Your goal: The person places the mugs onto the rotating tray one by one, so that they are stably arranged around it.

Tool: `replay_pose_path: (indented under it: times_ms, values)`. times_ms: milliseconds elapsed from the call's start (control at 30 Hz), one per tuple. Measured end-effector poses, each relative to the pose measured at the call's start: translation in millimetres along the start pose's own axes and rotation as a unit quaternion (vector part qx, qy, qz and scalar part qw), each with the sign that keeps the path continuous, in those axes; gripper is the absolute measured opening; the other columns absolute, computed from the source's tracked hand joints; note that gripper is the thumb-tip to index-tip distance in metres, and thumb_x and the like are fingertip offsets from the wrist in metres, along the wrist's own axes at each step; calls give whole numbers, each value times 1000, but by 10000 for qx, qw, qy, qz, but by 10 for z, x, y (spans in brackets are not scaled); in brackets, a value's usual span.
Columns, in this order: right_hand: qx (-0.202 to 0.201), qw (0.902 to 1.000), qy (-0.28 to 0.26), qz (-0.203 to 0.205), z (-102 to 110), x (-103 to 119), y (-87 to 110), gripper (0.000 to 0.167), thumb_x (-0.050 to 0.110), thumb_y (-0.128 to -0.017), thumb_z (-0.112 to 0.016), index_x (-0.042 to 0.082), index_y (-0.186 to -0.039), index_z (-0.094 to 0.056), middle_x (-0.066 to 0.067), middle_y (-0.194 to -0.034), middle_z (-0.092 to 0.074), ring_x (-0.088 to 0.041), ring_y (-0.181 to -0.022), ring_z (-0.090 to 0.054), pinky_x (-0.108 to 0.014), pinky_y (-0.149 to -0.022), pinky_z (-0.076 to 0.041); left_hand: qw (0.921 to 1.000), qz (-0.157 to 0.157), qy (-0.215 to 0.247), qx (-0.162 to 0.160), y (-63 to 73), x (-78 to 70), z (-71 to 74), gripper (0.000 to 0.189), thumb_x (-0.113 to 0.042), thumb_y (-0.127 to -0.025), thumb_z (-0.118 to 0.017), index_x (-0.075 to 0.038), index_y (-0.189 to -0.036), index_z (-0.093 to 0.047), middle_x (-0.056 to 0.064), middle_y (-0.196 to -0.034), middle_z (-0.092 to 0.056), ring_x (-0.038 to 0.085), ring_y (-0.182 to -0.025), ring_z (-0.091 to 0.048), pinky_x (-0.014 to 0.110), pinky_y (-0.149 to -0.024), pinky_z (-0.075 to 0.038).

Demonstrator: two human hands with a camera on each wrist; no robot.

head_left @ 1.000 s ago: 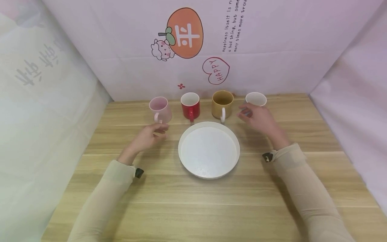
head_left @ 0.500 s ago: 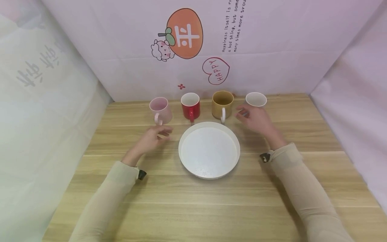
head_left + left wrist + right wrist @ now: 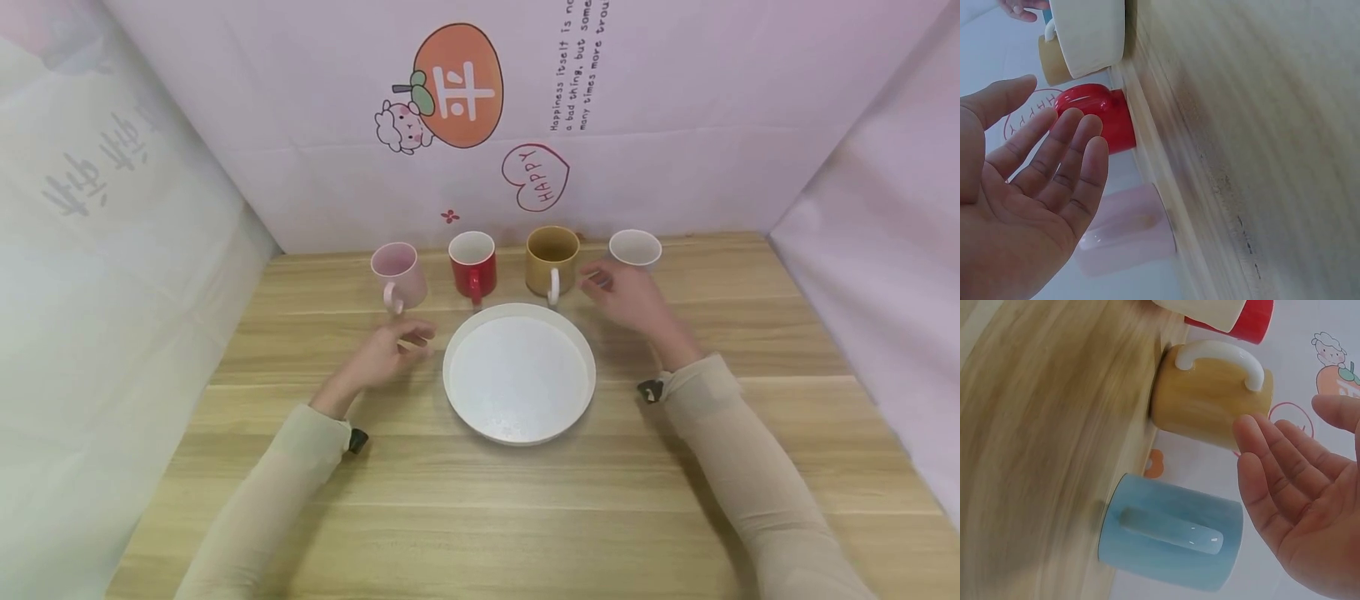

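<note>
My left hand (image 3: pixel 386 354) hovers in front of the pink mug (image 3: pixel 400 277), left of the round white tray (image 3: pixel 519 375); nothing is in its fingers, which are relaxed in the left wrist view. The red mug (image 3: pixel 1099 112) shows just past those fingertips. On the other side my right hand (image 3: pixel 628 298) is raised before the blue mug (image 3: pixel 1169 531), hiding most of it in the head view. Its loosely bent fingers hold nothing and point toward the yellow mug (image 3: pixel 1210 394) with the white handle. All the mugs stand upright in a row behind the tray.
A white printed cloth (image 3: pixel 637 183) rises directly behind the mugs. More white cloth closes off the left side (image 3: pixel 127 333) and right side (image 3: pixel 877 275) of the wooden table (image 3: pixel 480 533).
My left hand has drawn back from the pink mug, slightly right and toward me. My right hand has shifted a little left, toward the yellow mug. Mugs and tray have not moved.
</note>
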State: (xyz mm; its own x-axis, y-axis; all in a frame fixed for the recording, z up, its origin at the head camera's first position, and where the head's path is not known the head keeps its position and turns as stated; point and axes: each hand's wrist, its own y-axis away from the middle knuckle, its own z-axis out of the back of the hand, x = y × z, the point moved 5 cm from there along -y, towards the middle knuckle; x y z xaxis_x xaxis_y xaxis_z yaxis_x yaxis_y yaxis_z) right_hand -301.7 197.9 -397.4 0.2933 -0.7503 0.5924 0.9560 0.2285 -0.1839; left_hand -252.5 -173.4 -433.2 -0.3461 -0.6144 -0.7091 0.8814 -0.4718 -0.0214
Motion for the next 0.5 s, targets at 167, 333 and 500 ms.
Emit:
replay_pose_path:
  times_ms: [167,333,500]
  values:
    - [-40,9999,-23,90,-13,26,-15,31,24,-99,-60,3,-121,-67,-20,-106,-74,-36,-90,-72,-50,-83,-57,10000,24,51,13,7,-18,-26,40,-13,-94,-69,0,-131,-61,17,-124,-68,32,-110,-69,45,-93,-58]
    - [20,9998,-6,201,-19,69,-20,31,23,-100,-56,2,-120,-67,-21,-105,-74,-37,-88,-71,-51,-82,-55,9999,57,117,92,6,-18,-71,41,-15,-93,-70,-1,-131,-62,18,-124,-68,31,-111,-68,44,-94,-58]
    - [-43,9997,59,216,-48,65,-42,29,24,-100,-57,4,-118,-68,-20,-104,-74,-35,-87,-71,-49,-79,-55,9999,78,68,121,0,-36,-96,41,-17,-93,-71,-3,-131,-62,16,-125,-68,29,-112,-68,42,-94,-58]
